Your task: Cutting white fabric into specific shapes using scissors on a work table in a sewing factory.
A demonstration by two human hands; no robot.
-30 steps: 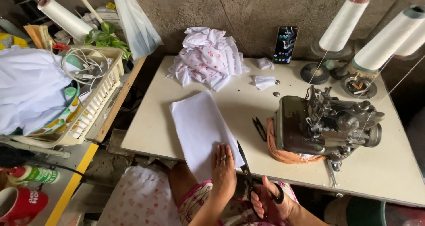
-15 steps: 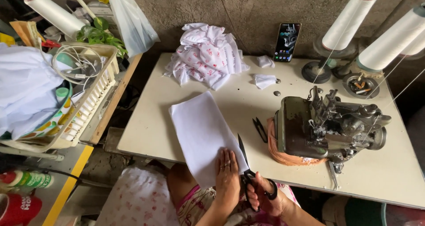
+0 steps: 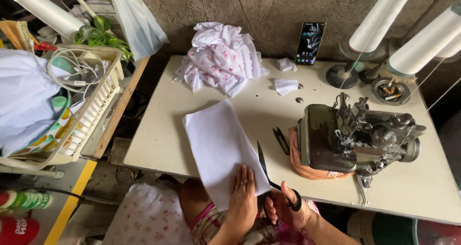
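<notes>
Head view: white cloth point(image 3: 218, 146) under left hand point(image 3: 242, 199) fingers.

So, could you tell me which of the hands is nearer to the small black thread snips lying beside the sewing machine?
The right hand, which grips the black scissors at the table's near edge, below the thread snips. The left hand lies flat on the white fabric, further left of them.

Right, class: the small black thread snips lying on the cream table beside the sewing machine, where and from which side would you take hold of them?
Probably grip the small black thread snips at the joined end nearer the person, pinching from above. The two blades spread apart toward the wall, and the grey sewing machine crowds their right side.
</notes>
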